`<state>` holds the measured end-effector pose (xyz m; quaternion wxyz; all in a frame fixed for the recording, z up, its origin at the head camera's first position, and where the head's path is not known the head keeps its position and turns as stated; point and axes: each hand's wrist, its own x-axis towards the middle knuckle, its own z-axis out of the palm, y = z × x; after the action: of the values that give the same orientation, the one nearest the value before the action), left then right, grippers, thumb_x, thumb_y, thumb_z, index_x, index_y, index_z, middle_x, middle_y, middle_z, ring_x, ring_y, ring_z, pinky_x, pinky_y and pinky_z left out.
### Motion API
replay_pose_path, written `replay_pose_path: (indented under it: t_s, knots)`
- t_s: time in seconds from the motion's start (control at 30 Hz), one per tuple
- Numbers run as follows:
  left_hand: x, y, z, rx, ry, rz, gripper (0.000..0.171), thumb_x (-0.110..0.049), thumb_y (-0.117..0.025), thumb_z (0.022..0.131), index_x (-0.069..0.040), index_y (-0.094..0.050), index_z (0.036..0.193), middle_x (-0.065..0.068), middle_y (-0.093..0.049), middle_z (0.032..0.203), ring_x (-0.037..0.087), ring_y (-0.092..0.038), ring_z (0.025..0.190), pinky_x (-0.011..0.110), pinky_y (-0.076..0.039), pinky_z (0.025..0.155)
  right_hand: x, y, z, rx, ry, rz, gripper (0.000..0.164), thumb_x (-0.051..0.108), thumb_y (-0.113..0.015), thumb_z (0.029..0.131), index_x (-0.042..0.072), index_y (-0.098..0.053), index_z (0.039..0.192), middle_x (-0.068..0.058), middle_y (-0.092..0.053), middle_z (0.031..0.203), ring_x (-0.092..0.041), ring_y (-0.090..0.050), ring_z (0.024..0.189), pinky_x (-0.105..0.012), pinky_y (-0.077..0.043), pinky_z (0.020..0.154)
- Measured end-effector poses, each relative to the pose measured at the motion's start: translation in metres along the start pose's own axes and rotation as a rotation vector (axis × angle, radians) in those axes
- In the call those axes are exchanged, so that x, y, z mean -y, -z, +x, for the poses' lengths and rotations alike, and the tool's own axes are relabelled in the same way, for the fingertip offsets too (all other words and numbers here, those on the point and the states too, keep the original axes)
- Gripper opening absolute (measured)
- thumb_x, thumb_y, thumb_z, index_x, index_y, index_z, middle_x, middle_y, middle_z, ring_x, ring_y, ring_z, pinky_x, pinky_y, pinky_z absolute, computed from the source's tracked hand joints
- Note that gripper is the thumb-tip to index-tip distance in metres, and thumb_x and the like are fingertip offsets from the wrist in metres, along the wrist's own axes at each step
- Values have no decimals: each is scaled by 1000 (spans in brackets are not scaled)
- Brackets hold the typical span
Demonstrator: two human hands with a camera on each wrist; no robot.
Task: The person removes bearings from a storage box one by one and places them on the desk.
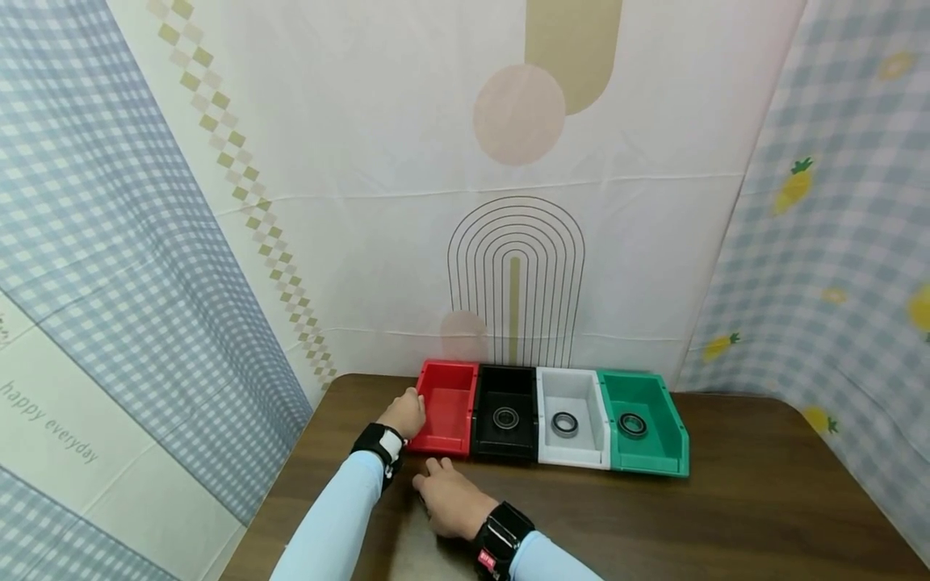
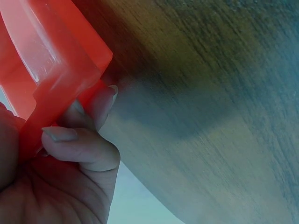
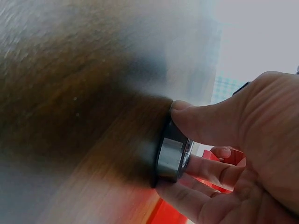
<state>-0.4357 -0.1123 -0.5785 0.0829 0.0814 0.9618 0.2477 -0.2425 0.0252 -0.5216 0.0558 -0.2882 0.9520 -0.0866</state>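
My left hand [image 1: 407, 413] grips the left side wall of a red plastic bin [image 1: 445, 407]. In the left wrist view, the thumb and curled fingers [image 2: 84, 148] are on either side of the bin's rim. Just in front of this bin, low over the tabletop, is my right hand [image 1: 452, 499]. It pinches a metal ball bearing [image 3: 170, 159] between thumb and fingertips, as the right wrist view shows. The bearing is on edge to that camera, at the wood surface; the head view mostly hides it under the hand. No bearing shows inside the red bin.
Right of the red bin, side by side, stand a black bin [image 1: 506, 379], a white bin [image 1: 570, 387] and a green bin [image 1: 643, 464], each with one bearing inside. They stand on a brown wooden table [image 1: 763, 484], with a patterned cloth [image 1: 378, 258] hanging behind.
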Motion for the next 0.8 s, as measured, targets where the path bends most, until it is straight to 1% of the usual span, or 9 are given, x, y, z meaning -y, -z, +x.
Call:
replay_pose_path:
  t_s: [0.07, 0.13, 0.27, 0.33, 0.43, 0.57, 0.67, 0.73, 0.8]
  knots:
    - [1, -1, 1, -2, -2, 7, 34, -29, -37, 115, -1, -54, 120, 17, -67, 88, 26, -66, 73, 42, -57, 67, -1, -1, 0, 2, -1, 8, 40, 13, -85, 83, 17, -73, 122, -2, -61, 116, -18, -55, 100, -25, -51, 83]
    - [-1, 1, -3, -3, -8, 8, 36, -30, -36, 115, 0, -54, 120, 18, -67, 89, 27, -66, 74, 44, -57, 67, -1, -1, 0, 2, -2, 14, 40, 13, -84, 84, 17, -73, 121, -2, -61, 115, -17, -54, 99, -25, -51, 82]
    - [-11, 12, -14, -6, 3, -3, 32, -27, -40, 115, 0, -55, 118, 18, -67, 88, 27, -66, 73, 43, -57, 68, -1, -1, 1, 4, -2, 17, 38, 12, -83, 85, 18, -73, 121, -1, -61, 114, -16, -54, 99, -25, -51, 83]
    - [-11, 14, -15, -9, -5, 0, 32, -28, -41, 115, 1, -54, 117, 18, -66, 87, 26, -65, 72, 43, -57, 68, -1, -1, 1, 7, -4, 23, 38, 12, -83, 85, 18, -73, 121, -1, -60, 114, -16, -54, 99, -25, -51, 82]
    - [-7, 11, -11, -8, 4, -10, 30, -27, -41, 114, 0, -54, 117, 17, -66, 86, 26, -65, 71, 43, -57, 68, -1, 0, 1, 13, -10, 35, 39, 12, -83, 86, 18, -73, 123, -1, -60, 114, -16, -53, 99, -25, -51, 81]
    - [2, 0, 2, 6, 20, -11, 31, -30, -40, 114, -3, -54, 119, 15, -67, 87, 25, -66, 73, 43, -57, 68, -1, -1, 1, 14, -22, 40, 40, 12, -83, 85, 18, -73, 124, -1, -59, 114, -16, -53, 100, -24, -51, 80]
    - [6, -4, 8, 6, 20, 3, 32, -33, -41, 114, -4, -54, 119, 14, -67, 86, 24, -66, 72, 40, -56, 66, -1, -3, 0, 7, -27, 36, 41, 13, -83, 85, 18, -72, 124, -1, -59, 115, -17, -54, 102, -25, -52, 82]
    - [7, -5, 7, -4, 19, 0, 33, -35, -41, 114, -5, -53, 118, 13, -66, 84, 23, -66, 70, 40, -55, 65, -1, -3, -1, 4, -27, 36, 42, 13, -83, 85, 18, -72, 126, -1, -59, 116, -17, -54, 102, -25, -52, 83]
    - [2, -1, 0, -24, 14, 6, 32, -33, -43, 114, -4, -54, 117, 13, -66, 82, 23, -65, 69, 40, -54, 64, -1, -4, -3, 1, -25, 36, 44, 13, -83, 85, 18, -72, 127, -1, -59, 117, -17, -53, 102, -25, -52, 84]
